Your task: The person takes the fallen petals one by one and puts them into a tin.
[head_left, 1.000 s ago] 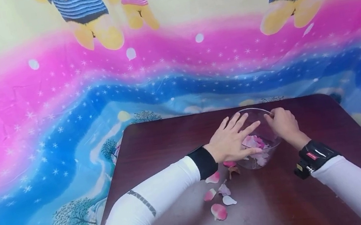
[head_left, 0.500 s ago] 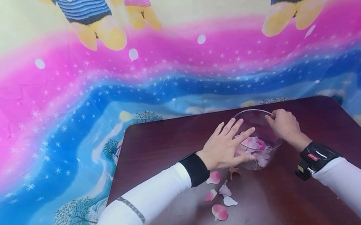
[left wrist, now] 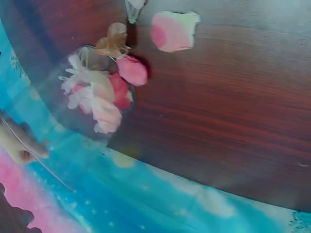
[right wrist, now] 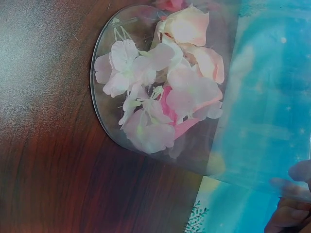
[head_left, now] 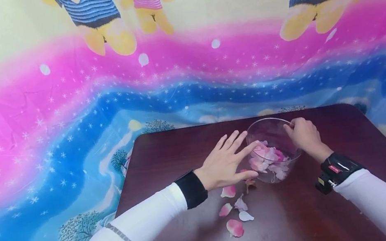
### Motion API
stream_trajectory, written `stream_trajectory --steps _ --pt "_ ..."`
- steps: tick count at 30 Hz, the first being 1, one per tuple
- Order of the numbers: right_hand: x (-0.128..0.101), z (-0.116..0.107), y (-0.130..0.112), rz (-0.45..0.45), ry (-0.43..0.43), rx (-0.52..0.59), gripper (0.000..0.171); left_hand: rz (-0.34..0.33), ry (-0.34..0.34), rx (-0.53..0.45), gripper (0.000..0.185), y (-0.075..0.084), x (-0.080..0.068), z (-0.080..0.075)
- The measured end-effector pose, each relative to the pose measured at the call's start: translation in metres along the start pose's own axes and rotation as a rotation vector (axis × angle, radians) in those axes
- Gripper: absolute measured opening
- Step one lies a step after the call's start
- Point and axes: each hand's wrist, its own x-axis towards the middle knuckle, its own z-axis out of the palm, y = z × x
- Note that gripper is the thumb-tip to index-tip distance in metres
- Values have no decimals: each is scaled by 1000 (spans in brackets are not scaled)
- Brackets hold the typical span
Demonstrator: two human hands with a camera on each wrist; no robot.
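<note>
Item: clear round glass bowl (head_left: pixel 274 148), holding pink and white fabric petals (head_left: pixel 268 159). It stands on the dark red-brown wooden table (head_left: pixel 167 149), toward the far middle, between our two hands.

Right hand (head_left: pixel 303 134): we hold the bowl's far right rim, fingers curled over the edge and pinching it.

Left hand (head_left: pixel 226 161): fingers straight and spread, gripping nothing, palm down just left of the bowl, fingertips at or touching its wall; we cannot tell which.

Loose pink and white petals (head_left: pixel 234 212): scattered on the table just in front of the left hand and short of the bowl. They lie toward us from the left palm, so we judge the left hand far nearer to them than the right. No long axis worth noting; they lie flat.

Views: the head camera shows both hands and the scatter. The left wrist camera shows a petal (left wrist: pixel 174 30) apart on the wood and others against the bowl's base (left wrist: pixel 92 92), but no left fingers. The right wrist camera shows the petals (right wrist: pixel 160 87) heaped inside.
</note>
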Motion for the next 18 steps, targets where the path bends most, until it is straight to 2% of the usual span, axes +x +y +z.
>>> stream_trajectory --steps 9,18 --pt "0 -1 -1 -1 4 -4 35 -53 2 -50 85 -23 -31 8" --pt "0 -2 -2 -7 9 -7 34 -72 -38 -65 80 -32 -52 30"
